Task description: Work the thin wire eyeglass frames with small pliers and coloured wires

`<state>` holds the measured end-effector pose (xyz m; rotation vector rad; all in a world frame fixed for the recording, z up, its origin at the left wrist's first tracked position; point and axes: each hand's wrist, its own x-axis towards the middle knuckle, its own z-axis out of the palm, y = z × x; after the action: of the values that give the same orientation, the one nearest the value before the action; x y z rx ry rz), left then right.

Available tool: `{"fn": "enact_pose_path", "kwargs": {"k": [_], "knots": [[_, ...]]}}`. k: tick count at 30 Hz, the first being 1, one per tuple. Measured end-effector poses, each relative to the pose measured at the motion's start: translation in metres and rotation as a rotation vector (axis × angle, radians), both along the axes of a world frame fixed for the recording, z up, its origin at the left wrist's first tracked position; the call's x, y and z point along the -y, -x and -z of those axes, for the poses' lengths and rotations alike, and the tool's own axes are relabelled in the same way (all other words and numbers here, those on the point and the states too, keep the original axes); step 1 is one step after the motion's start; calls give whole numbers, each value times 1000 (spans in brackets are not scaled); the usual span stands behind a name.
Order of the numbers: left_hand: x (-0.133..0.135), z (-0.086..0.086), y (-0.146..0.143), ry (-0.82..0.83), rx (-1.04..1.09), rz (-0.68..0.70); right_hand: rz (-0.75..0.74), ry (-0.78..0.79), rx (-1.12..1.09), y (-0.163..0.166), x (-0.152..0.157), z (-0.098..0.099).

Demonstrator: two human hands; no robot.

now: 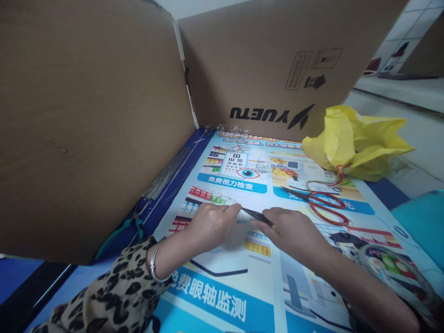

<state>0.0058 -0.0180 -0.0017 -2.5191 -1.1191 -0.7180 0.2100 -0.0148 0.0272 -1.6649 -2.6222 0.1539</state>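
Observation:
My right hand (291, 231) is closed around black needle-nose pliers (255, 214), whose tapered tip points left. Thumb and fingers pressed together, my left hand (213, 226) meets that tip. Faint thin wire loops (222, 196) show just behind my left fingers and seem to be pinched there; the grip itself is hidden. Scissors with red handles (329, 208) lie to the right, beyond my right hand. Both hands are over a printed poster sheet (256, 286) that covers the table.
Cardboard panels (86, 115) stand at the left and back. Wire pieces (229, 129) lie along the back, straight wires (166, 175) at the left by teal-handled pliers (137, 226). A yellow bag (357, 143) is at the right, a wire coil (398, 268) near my right forearm.

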Motion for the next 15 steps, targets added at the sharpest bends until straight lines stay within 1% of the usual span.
{"fn": "enact_pose_path", "kwargs": {"k": [5, 8, 11, 15], "knots": [[0, 2, 1, 13, -9, 5, -14, -8, 1, -1, -2, 1], [-1, 2, 1, 48, -22, 15, -35, -38, 2, -2, -3, 3], [0, -1, 2, 110, -25, 14, -50, -59, 12, -4, -5, 5], [0, -12, 2, 255, -42, 20, -82, -88, 58, -6, -6, 4]]}}
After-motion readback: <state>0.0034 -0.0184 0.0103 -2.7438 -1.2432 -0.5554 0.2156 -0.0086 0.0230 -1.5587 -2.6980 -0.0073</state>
